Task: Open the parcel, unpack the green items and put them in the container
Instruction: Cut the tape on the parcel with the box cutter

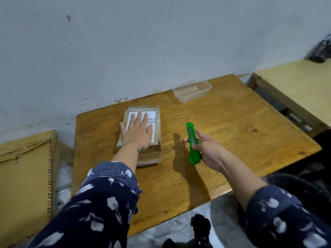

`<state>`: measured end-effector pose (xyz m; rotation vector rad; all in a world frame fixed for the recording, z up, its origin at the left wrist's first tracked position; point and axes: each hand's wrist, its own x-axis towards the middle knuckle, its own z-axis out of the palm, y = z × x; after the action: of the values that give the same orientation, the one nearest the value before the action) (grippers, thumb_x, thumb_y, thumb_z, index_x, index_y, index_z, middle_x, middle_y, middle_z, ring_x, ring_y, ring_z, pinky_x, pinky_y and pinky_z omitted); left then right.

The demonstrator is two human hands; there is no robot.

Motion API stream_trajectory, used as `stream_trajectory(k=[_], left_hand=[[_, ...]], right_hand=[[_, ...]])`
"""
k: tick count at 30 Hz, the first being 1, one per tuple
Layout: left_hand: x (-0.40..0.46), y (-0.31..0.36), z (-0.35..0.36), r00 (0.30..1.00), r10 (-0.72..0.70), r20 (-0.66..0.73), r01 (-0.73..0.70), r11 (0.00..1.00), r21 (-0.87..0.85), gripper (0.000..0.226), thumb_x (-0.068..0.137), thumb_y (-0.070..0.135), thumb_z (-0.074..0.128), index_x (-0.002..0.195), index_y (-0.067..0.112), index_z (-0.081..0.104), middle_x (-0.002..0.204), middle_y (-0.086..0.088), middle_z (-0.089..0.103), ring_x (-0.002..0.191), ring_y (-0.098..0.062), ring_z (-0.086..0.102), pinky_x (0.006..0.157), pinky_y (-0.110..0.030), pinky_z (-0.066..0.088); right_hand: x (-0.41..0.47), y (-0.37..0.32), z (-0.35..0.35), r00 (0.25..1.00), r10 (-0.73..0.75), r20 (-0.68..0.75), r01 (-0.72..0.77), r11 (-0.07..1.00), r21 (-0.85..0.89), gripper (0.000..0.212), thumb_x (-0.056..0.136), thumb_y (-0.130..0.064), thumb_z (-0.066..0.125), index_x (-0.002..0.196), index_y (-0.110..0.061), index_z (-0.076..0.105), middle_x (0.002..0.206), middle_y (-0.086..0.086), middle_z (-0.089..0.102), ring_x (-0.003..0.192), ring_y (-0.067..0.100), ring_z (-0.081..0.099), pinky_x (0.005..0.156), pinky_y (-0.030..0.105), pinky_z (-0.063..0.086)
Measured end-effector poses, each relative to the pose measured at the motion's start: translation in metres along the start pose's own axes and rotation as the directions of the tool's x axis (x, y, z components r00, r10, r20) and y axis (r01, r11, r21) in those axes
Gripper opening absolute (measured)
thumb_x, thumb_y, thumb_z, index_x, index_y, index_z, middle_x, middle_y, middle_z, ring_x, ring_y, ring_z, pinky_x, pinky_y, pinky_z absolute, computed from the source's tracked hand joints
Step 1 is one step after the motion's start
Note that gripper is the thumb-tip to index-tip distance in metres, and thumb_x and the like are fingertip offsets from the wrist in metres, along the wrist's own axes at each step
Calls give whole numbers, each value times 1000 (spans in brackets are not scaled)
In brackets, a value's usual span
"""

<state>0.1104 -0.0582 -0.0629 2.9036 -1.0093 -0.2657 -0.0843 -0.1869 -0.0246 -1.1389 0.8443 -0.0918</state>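
A brown cardboard parcel [156, 126] with a white barcode label lies closed on the wooden table [232, 133], near its far left. My left hand [137, 130] rests flat on top of it, fingers spread over the label. To the right of the parcel, above the table, my right hand [206, 148] grips a green utility knife [192, 143] whose tip points away from me. A clear plastic container [192, 91] stands empty at the table's far edge by the wall.
A grey wall runs close behind the table. A large tan envelope-like box [26, 179] stands to the left, a second lighter table [297, 86] to the right with a dark object [321, 51] on it. A dark bin [304, 190] sits at lower right.
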Motion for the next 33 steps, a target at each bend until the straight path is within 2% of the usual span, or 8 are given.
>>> stream_trajectory(k=[4, 7, 10, 15, 18, 22, 27, 33], left_hand=[[-11, -14, -4, 994, 106, 13, -106, 994, 7, 55, 101, 46, 8, 152, 31, -4, 160, 8, -13, 147, -14, -15, 117, -53, -6], [-15, -26, -4, 989, 149, -11, -149, 989, -8, 63, 100, 48, 13, 151, 21, -12, 160, 4, -16, 147, -12, -14, 119, -50, -6], [-14, -33, -2, 990, 132, -47, -134, 990, -35, 73, 98, 55, 19, 151, 17, -14, 159, 0, -19, 146, -14, -16, 117, -45, -9], [-14, -34, 1, 991, 116, -62, -117, 993, -11, 74, 92, 63, 10, 153, 24, -6, 160, 6, -14, 146, -12, -18, 119, -45, -9], [-14, -34, 3, 991, 99, -89, -100, 995, -10, 73, 91, 64, 6, 152, 26, -8, 158, 9, -18, 144, -10, -21, 119, -44, -9], [-12, -35, 7, 990, 79, -114, -85, 995, -45, 72, 90, 63, 6, 151, 28, -9, 157, 11, -19, 143, -6, -24, 118, -41, -12], [-15, -37, 10, 973, 98, -207, -126, 984, -127, 70, 93, 61, 20, 152, 26, 9, 160, 9, 1, 146, -4, -9, 120, -45, 0], [-14, -37, 12, 963, 120, -242, -154, 980, -124, 70, 93, 59, 27, 152, 22, 19, 160, 7, 10, 148, -6, -1, 120, -47, 6]], right_hand=[[31, -5, 4, 996, 13, -89, -23, 993, -114, 66, 85, 2, 62, 141, -18, 34, 119, 9, 64, 114, 26, 55, 100, 40, 37], [49, -14, 14, 979, -61, -193, -19, 922, -387, 44, 81, -10, 72, 116, -17, 45, 114, 6, 61, 100, 24, 58, 75, 34, 45], [75, -28, 27, 963, -206, -176, 57, 789, -611, 37, 82, -14, 70, 115, -18, 54, 108, 6, 60, 84, 21, 58, 57, 29, 44], [139, -56, 51, 925, -366, -103, 124, 546, -829, 40, 84, -20, 68, 123, -24, 62, 112, 7, 68, 87, 22, 67, 70, 36, 58], [184, -69, 67, 922, -388, 11, 190, 426, -885, 38, 84, -16, 66, 121, -24, 65, 113, 7, 69, 93, 24, 66, 79, 38, 58], [238, -84, 87, 913, -360, 193, 260, 149, -954, 39, 84, -10, 59, 116, -30, 67, 121, 5, 62, 111, 26, 56, 93, 41, 49], [275, -95, 102, 898, -352, 264, 333, 149, -931, 40, 86, -7, 51, 115, -30, 67, 123, 6, 54, 118, 28, 48, 101, 43, 41], [272, -97, 101, 868, -376, 324, 400, 143, -905, 40, 85, -10, 58, 121, -29, 63, 126, 3, 52, 121, 25, 44, 103, 41, 38]])
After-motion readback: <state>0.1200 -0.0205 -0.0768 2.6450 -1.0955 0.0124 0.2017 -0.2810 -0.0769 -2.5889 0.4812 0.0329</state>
